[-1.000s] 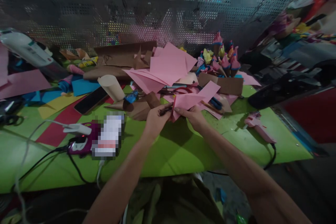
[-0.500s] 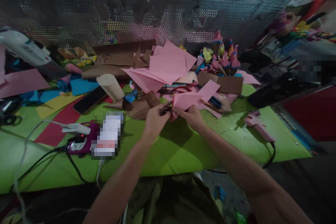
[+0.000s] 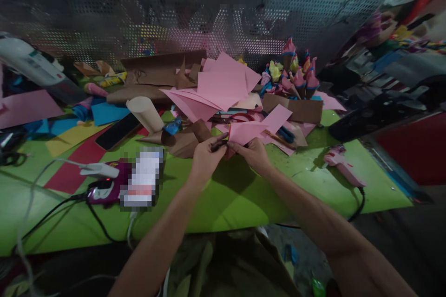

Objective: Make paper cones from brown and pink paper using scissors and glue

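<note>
My left hand (image 3: pixel 205 158) is closed round a small dark tool, likely scissors, whose tip meets the edge of a pink paper sheet (image 3: pixel 259 127). My right hand (image 3: pixel 254 154) pinches the lower edge of that sheet and holds it just above the green table (image 3: pixel 244 195). The two hands almost touch at the middle of the table, in front of a heap of pink sheets (image 3: pixel 223 88) and brown paper cones (image 3: pixel 186 141).
A pink glue gun (image 3: pixel 339 167) lies at the right with its cord over the edge. A purple device (image 3: pixel 108 188) with cables, a phone (image 3: pixel 118 131) and a cream paper roll (image 3: pixel 146 113) lie at the left. Finished paper cones (image 3: pixel 296 74) stand behind, before a perforated metal screen.
Both hands have edged slightly up and away with the pink sheet; the grip on tool and paper is unchanged.
</note>
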